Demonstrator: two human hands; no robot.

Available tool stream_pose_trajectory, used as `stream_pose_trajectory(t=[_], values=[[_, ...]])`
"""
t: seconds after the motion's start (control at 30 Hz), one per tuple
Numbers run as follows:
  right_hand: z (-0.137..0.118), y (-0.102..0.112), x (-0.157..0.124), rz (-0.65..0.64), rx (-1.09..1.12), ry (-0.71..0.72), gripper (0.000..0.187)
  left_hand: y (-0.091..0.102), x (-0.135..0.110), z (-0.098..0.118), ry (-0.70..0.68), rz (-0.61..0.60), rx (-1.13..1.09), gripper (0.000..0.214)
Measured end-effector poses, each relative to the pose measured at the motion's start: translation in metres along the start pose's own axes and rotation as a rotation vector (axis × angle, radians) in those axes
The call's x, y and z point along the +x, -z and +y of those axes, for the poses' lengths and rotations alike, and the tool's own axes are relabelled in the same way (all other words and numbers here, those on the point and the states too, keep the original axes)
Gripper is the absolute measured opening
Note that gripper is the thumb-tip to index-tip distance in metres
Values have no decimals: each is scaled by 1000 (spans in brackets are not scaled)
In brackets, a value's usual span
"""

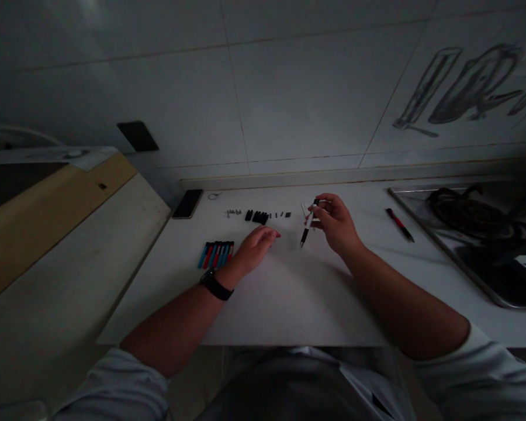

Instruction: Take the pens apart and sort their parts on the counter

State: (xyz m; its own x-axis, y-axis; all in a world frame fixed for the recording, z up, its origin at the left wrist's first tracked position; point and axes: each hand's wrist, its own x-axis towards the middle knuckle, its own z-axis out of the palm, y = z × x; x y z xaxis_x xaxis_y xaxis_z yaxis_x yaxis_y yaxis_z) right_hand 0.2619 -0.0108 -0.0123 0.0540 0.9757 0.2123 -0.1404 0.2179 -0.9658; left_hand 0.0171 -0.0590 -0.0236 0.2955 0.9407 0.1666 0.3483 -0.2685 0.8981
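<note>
Over the right half of the white table, my right hand (pixel 335 225) grips a ballpoint pen (pixel 308 224) with a white middle and black ends, its tip slanting down to the left. My left hand (pixel 256 247) is closed, with a small red spot at its fingertips that I cannot make out. Just beyond it lies a row of short black pen parts (pixel 256 217). Small springs or metal bits (pixel 233 212) lie left of these. Blue and red pen barrels (pixel 216 255) with black ends sit side by side near my left wrist.
A black phone (pixel 187 204) and a thin ring (pixel 214 196) lie at the table's back left. To the right are a red and black pen (pixel 400 224) and a metal-edged gas stove (pixel 456 257). A tiled wall (pixel 298 105) stands behind; a pale panel (pixel 92 234) borders the left.
</note>
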Motion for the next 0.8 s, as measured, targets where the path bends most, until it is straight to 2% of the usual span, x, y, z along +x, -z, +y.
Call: stream_pose_trajectory(t=[0.17,0.33,0.63,0.8], values=[[-9,11,10,40,-3,41,41,1,-2,4,-8,-9,38,42],[-24,39,29,130,-8,101,39,2,-3,5,-6,-7,52,44],[-44,121,54,325,-164,193,41,4,-2,-1,-55,-40,76,41],[-45,174,54,355,-384,142,44,5,-1,-4,-85,-41,95,40]])
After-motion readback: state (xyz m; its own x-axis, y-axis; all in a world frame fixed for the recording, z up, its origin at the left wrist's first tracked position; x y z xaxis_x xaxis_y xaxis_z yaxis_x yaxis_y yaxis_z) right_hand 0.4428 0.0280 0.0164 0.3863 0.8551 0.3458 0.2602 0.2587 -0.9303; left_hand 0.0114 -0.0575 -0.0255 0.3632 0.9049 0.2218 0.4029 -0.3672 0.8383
